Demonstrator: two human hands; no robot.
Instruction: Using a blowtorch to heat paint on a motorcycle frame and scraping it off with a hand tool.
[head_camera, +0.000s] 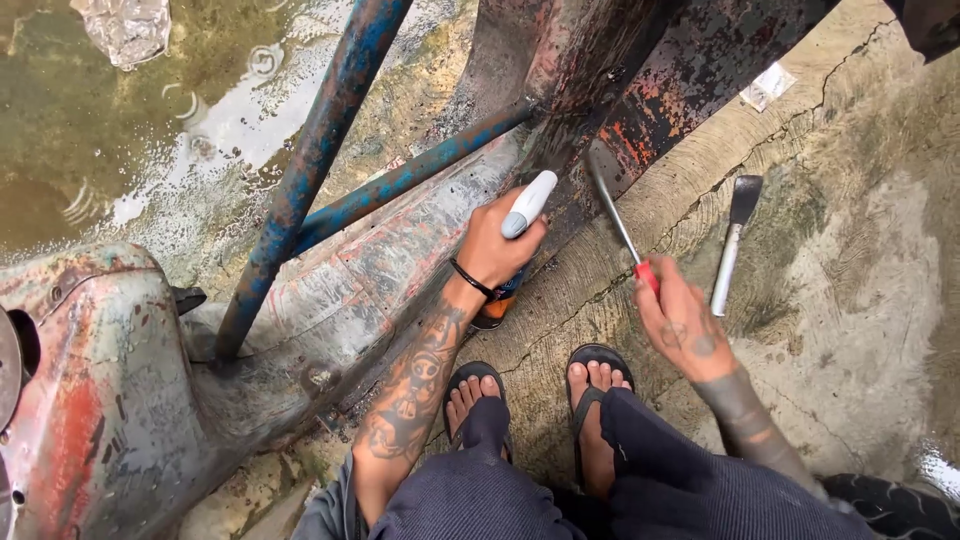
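Hands grip tools: left hand (492, 250) a spray can (520, 225), right hand (680, 322) a screwdriver (622, 228); a scraper (735, 240) lies beside.

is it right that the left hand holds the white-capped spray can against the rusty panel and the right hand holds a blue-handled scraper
Not quite. In the head view the scraper in the right hand has a red handle, not blue. The rest holds: the left hand grips the white-capped spray can against the rusty panel.
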